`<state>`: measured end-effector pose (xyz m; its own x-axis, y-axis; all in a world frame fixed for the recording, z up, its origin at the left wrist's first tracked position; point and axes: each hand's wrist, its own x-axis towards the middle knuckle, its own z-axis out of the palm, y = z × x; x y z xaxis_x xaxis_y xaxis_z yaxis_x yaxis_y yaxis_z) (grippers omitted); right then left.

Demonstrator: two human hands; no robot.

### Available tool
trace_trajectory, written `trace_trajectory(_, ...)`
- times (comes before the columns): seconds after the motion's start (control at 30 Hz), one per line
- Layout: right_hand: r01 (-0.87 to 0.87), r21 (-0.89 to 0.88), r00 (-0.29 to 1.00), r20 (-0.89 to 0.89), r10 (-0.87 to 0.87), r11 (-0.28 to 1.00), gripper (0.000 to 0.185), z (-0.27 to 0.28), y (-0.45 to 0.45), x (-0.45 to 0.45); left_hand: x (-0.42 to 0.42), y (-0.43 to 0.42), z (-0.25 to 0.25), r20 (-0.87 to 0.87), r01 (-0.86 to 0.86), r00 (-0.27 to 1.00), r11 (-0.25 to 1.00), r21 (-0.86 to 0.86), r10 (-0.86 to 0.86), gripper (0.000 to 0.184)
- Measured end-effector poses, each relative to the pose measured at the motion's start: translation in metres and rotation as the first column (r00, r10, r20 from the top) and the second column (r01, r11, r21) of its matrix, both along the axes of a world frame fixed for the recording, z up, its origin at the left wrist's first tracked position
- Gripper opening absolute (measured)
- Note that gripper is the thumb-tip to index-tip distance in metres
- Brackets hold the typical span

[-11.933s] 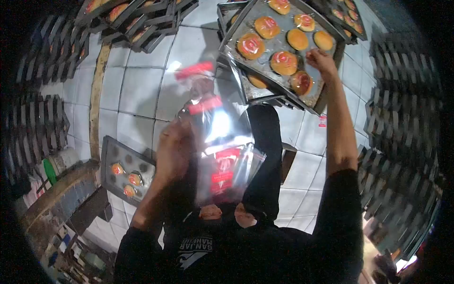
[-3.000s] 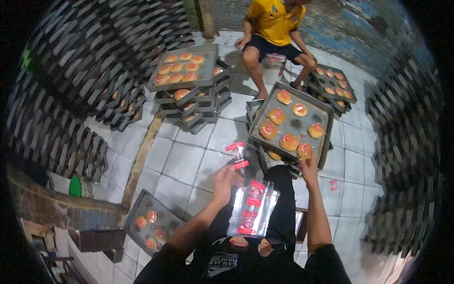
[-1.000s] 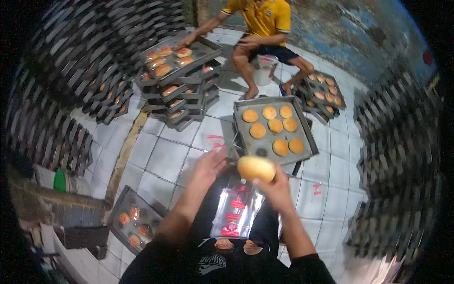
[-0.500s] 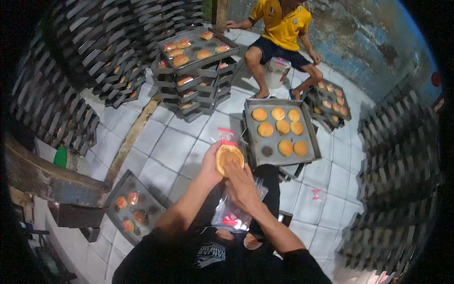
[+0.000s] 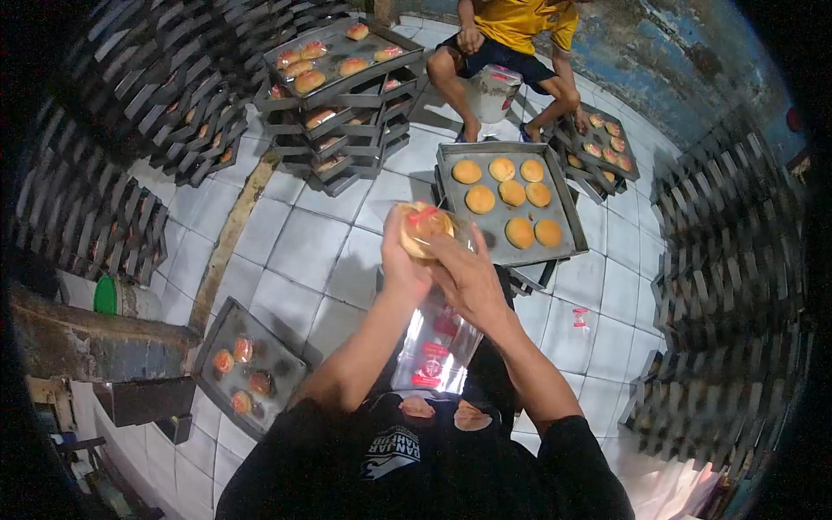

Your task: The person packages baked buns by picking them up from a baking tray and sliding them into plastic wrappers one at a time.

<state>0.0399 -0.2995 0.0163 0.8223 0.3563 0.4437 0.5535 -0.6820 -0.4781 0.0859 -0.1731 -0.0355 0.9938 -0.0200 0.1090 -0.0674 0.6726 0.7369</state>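
Observation:
In front of me, my left hand (image 5: 404, 262) is closed around a round golden bun (image 5: 419, 246) with clear, red-printed plastic over its top. My right hand (image 5: 471, 279) meets it from the right, its fingers bent against the bun and the clear plastic bag (image 5: 459, 227). Where the bag's opening lies is hard to make out. Below my wrists, on my lap, rests a stack of clear plastic bags (image 5: 431, 366) with red print. Just beyond my hands, a metal tray (image 5: 559, 221) carries several unwrapped round buns (image 5: 480, 199).
Stacked trays of wrapped buns (image 5: 316, 54) stand at the back left. Another tray (image 5: 290, 368) lies on the floor at left. A person in a yellow shirt (image 5: 520, 26) sits on a bucket (image 5: 492, 100), one hand near a tray (image 5: 598, 143). Tall tray stacks (image 5: 711, 260) line the right.
My hands and the bun have moved up in view. Plastic now covers the bun's face, which was bare under my right fingers. The seated person's arms have shifted, one hand lowering towards the tray.

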Motion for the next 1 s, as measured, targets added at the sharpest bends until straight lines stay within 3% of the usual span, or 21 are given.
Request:
trace_trajectory(0.03, 0.008, -0.008, 0.999, 0.038, -0.008, 1.0, 0.046, -0.002, 0.0, 0.0, 0.003, 0.003, -0.001, -0.036, 0.057, 0.998, 0.994, -0.092, -0.06, 0.033)
trace_trajectory(0.1, 0.021, -0.026, 0.994, 0.11, -0.018, 0.999, 0.042, -0.006, -0.001, 0.0, 0.003, 0.004, -0.005, -0.236, 0.109, 0.944, 0.891, -0.44, -0.232, 0.034)
trace_trajectory(0.2, 0.047, -0.11, 0.999, 0.028, -0.044, 0.993, 0.037, -0.008, 0.004, 0.006, -0.004, -0.003, -0.015, -0.278, 0.038, 0.95, 0.937, -0.348, -0.142, 0.033)
trace_trajectory(0.23, 0.026, -0.051, 1.0, 0.006, -0.026, 0.998, 0.036, -0.007, 0.008, 0.003, -0.004, -0.002, -0.017, -0.272, 0.011, 0.957, 0.95, -0.311, -0.1, 0.033)
trace_trajectory(0.27, 0.006, 0.008, 1.0, -0.014, -0.006, 1.0, 0.035, -0.001, 0.013, -0.002, 0.002, 0.006, -0.017, -0.283, 0.042, 0.951, 0.956, -0.292, -0.128, 0.043)
trace_trajectory(0.37, -0.065, 0.093, 0.99, -0.121, 0.076, 0.994, 0.03, 0.004, 0.018, -0.012, 0.008, 0.027, -0.01, -0.238, 0.165, 0.91, 0.824, -0.542, -0.339, 0.061)
trace_trajectory(0.4, -0.089, 0.107, 0.982, -0.155, 0.105, 0.99, 0.028, 0.003, 0.017, -0.012, 0.003, 0.027, 0.005, -0.31, 0.14, 0.889, 0.845, -0.515, -0.337, 0.077)
trace_trajectory(0.53, -0.089, 0.173, 0.937, -0.318, 0.141, 0.981, 0.02, -0.007, 0.016, -0.015, 0.01, 0.019, -0.021, -0.36, 0.13, 0.871, 0.864, -0.487, -0.335, 0.066)
trace_trajectory(0.63, -0.049, 0.234, 0.898, -0.416, 0.145, 0.971, 0.014, 0.021, 0.017, -0.023, 0.01, 0.027, -0.02, -0.39, 0.077, 0.868, 0.858, -0.508, -0.309, 0.06)
trace_trajectory(0.67, -0.036, 0.286, 0.909, -0.389, 0.15, 0.957, 0.013, 0.019, 0.018, -0.022, 0.013, 0.033, -0.019, -0.341, 0.097, 0.886, 0.844, -0.528, -0.315, 0.077)
trace_trajectory(0.73, -0.009, 0.394, 0.932, -0.329, 0.151, 0.919, 0.011, 0.011, 0.021, -0.021, 0.006, 0.032, -0.016, -0.262, 0.206, 0.879, 0.812, -0.546, -0.399, 0.077)
trace_trajectory(0.77, -0.041, 0.351, 0.921, -0.35, 0.171, 0.935, 0.012, 0.002, 0.02, -0.017, 0.004, 0.029, -0.013, -0.222, 0.266, 0.868, 0.793, -0.549, -0.444, 0.077)
trace_trajectory(0.8, -0.07, 0.308, 0.909, -0.371, 0.188, 0.949, 0.013, -0.011, 0.017, -0.012, 0.0, 0.026, -0.004, -0.307, 0.243, 0.845, 0.827, -0.507, -0.437, 0.073)
trace_trajectory(0.87, -0.177, 0.267, 0.888, -0.371, 0.27, 0.947, 0.017, -0.021, 0.016, -0.012, 0.001, 0.029, -0.028, 0.025, 0.179, 0.984, 0.984, -0.007, -0.179, 0.07)
trace_trajectory(0.93, -0.366, 0.588, 0.526, -0.508, 0.682, 0.721, 0.019, 0.002, 0.003, -0.033, 0.005, 0.038, -0.031, 0.013, 0.09, 0.996, 0.996, -0.009, -0.09, 0.068)
trace_trajectory(0.97, -0.377, 0.738, 0.281, -0.484, 0.829, 0.559, 0.021, 0.014, -0.002, -0.044, 0.01, 0.043, -0.018, -0.209, 0.069, 0.97, 0.966, -0.25, -0.123, 0.067)
trace_trajectory(1.0, -0.067, 0.918, -0.032, -0.393, 0.919, 0.391, 0.018, 0.019, -0.003, -0.055, 0.012, 0.048, -0.012, -0.405, -0.013, 0.892, 0.884, -0.468, -0.202, 0.066)
